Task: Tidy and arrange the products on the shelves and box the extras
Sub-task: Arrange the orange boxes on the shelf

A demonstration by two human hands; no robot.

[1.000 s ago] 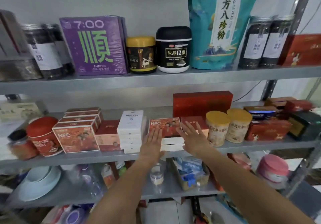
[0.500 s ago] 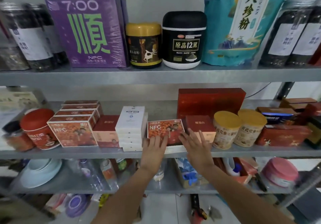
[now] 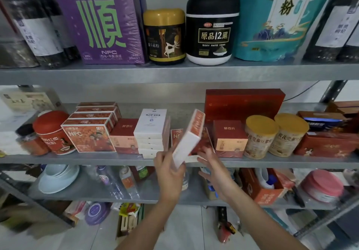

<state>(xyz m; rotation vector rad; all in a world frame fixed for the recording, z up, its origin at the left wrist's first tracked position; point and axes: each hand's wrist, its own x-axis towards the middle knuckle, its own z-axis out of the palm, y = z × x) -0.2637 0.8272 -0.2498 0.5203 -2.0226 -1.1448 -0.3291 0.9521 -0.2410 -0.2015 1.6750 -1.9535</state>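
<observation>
Left grip: the left hand [image 3: 169,174], just below the centre of the frame, has its fingers curled round the lower end of the box [image 3: 189,139]. Only that end is held.
Box: it is clear of the shelf [image 3: 77,159] and tilted, with its orange top leaning up and to the right and its white face towards the camera.
Right hand: the right hand [image 3: 215,172], right of centre, has its fingers spread and loose and holds nothing. Its fingertips reach the lower right of the second box [image 3: 176,136]; I cannot tell whether they touch it.
Second box: it stands on the shelf directly behind the held one and is mostly hidden by it.
Neighbours: the white stack [image 3: 151,131] is just to the left and the red carton [image 3: 229,139] just to the right, so the gap is tight.
Likely home: the NFC row [image 3: 89,137], at centre left, bears the same print, so the held box probably belongs with it.
Doing it well: support the free upper end with the right hand before carrying, since the box is long and held at one end only. Lift it over the white stack rather than sweeping past it.
Placing: set it label forward and flush with the row.
Risk: a swinging top end could knock the white stack or the red carton.
</observation>
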